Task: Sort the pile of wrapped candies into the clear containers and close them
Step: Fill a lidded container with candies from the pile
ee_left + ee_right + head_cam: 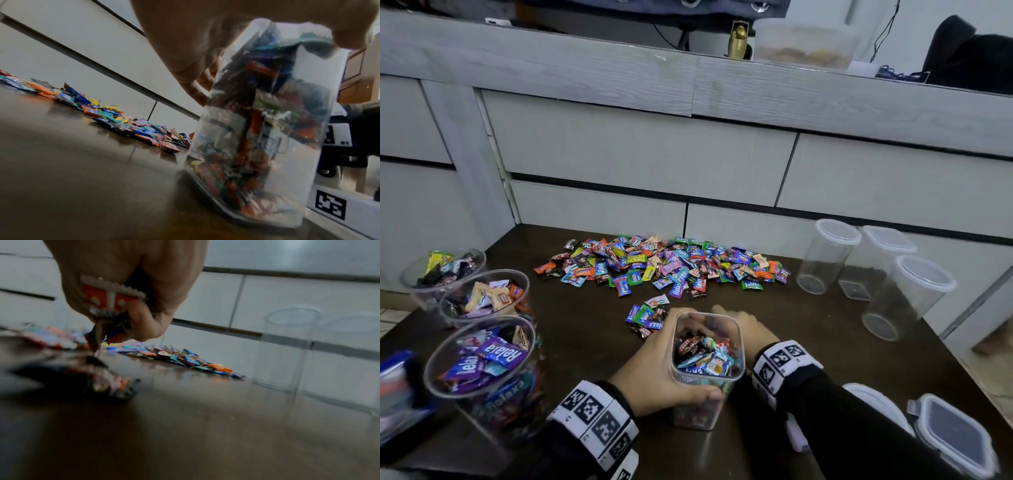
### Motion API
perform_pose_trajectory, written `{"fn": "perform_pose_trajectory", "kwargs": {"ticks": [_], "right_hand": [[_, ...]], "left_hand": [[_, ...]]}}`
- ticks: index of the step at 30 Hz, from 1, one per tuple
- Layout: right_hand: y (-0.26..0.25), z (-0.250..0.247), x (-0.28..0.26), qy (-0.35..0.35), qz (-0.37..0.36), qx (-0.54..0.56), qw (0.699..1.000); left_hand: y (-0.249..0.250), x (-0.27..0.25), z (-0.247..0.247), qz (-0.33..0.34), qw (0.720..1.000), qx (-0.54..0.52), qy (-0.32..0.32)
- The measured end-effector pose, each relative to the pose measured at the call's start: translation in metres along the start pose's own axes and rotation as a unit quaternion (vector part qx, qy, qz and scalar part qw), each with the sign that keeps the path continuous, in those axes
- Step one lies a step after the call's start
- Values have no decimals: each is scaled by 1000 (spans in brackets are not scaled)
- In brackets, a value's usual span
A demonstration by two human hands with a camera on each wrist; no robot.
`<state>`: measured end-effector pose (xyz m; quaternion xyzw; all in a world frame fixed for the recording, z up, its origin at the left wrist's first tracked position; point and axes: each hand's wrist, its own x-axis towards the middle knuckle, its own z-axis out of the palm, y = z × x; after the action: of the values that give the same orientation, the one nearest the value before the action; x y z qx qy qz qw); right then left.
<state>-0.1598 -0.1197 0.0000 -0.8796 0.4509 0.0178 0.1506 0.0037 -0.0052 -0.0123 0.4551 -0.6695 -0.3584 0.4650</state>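
Observation:
A square clear container [707, 401], part full of wrapped candies, stands on the dark table [592, 346] near its front. My left hand [664, 363] grips it, thumb on the near wall and fingers round the far side; in the left wrist view the same container [257, 129] fills the frame under the left hand [185, 48]. Just behind the container, my right hand [744, 325] is curled. The right wrist view shows the right hand [127, 305] gripping several candies, an orange-and-white wrapper [109, 300] among them. The candy pile [664, 265] lies further back.
Three round open containers [482, 370] with sorted candies stand at the left. Three empty lidded containers [825, 257] stand at the back right. Loose lids [955, 435] lie at the front right. A few candies [647, 318] lie beside the held container. Drawer fronts [640, 161] rise behind the table.

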Motion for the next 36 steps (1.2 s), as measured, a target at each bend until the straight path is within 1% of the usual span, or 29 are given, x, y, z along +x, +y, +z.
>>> {"fn": "perform_pose_trajectory", "kwargs": {"ticks": [2, 4, 5, 7, 10, 12, 14, 16, 18, 19, 21, 24, 27, 31, 33, 36], "right_hand": [[7, -11, -4, 13, 36, 22, 999], [11, -18, -7, 38, 43, 20, 998], [13, -22, -8, 56, 46, 24, 997], [18, -33, -11, 116, 42, 69, 990], [18, -54, -19, 208, 9, 123, 970], [12, -70, -27, 257, -16, 146, 955], [2, -86, -34, 294, -45, 173, 939], [-9, -95, -42, 311, -77, 202, 925], [-20, -99, -52, 299, -110, 201, 926], [-24, -100, -56, 281, -125, 185, 933], [-30, -100, -62, 223, -154, 140, 952], [-34, -98, -66, 129, -179, 21, 975], [-36, -95, -65, 84, -189, -77, 975], [-42, -93, -63, 74, -188, -125, 971], [-47, -91, -61, 95, -191, -133, 968], [-54, -84, -58, 142, -194, -110, 965]], "left_hand": [[1, 0, 1, -3, 1000, -5, -1], [2, 0, 1, -7, 1000, -10, -3], [3, 0, 1, -8, 1000, -12, -4], [3, 1, 2, -11, 1000, -13, -7], [2, 4, 2, -17, 1000, -13, -14], [1, 7, 3, -27, 999, -8, -21], [2, 12, 3, -41, 999, -1, -30], [4, 15, 5, -53, 998, 4, -42], [5, 19, 6, -59, 997, -2, -47], [5, 20, 7, -61, 997, -10, -47], [5, 20, 8, -62, 997, -12, -41], [3, 21, 10, -63, 997, -19, -41], [2, 21, 10, -69, 997, -21, -38], [2, 22, 10, -68, 996, -12, -48], [2, 22, 10, -68, 997, -16, -45], [2, 21, 12, -51, 998, -20, -28]]}}
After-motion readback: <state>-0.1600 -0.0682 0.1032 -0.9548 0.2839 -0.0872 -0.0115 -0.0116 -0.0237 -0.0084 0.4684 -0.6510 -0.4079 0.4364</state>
